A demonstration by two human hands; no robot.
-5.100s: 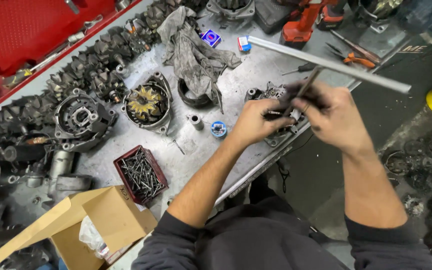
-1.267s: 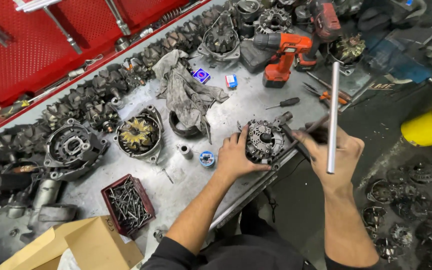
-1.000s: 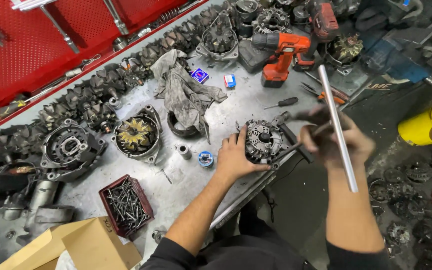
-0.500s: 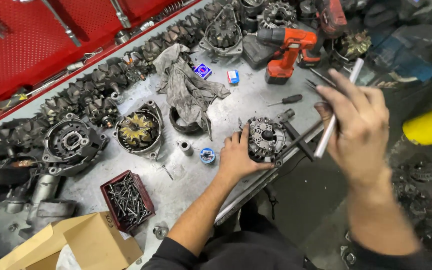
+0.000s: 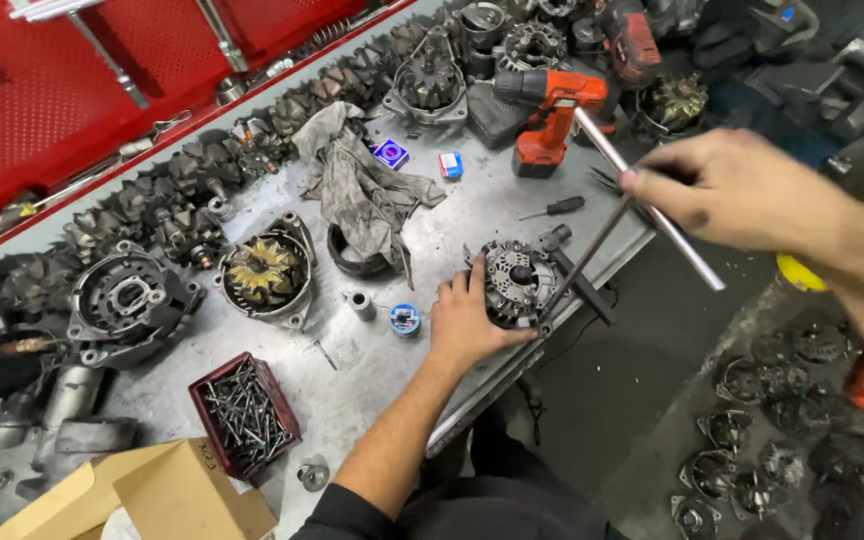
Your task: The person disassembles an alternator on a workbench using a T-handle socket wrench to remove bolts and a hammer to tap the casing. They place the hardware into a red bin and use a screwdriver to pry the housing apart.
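Alternator housing [image 5: 514,283], round ribbed grey metal, sits at the scuffed steel bench [image 5: 372,380] edge under the left hand [image 5: 467,318] gripping its side, while the right hand [image 5: 742,190] beyond clutches a smooth bright rod [image 5: 697,262], a small blue-and-white box [image 5: 450,165] lying farther off.

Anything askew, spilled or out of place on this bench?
Mostly ordinary clutter. The alternator part under the left hand sits right at the bench edge, and a dirty rag lies crumpled over a dark ring. Nothing looks spilled.

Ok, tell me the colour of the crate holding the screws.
Dark red crate, head view.
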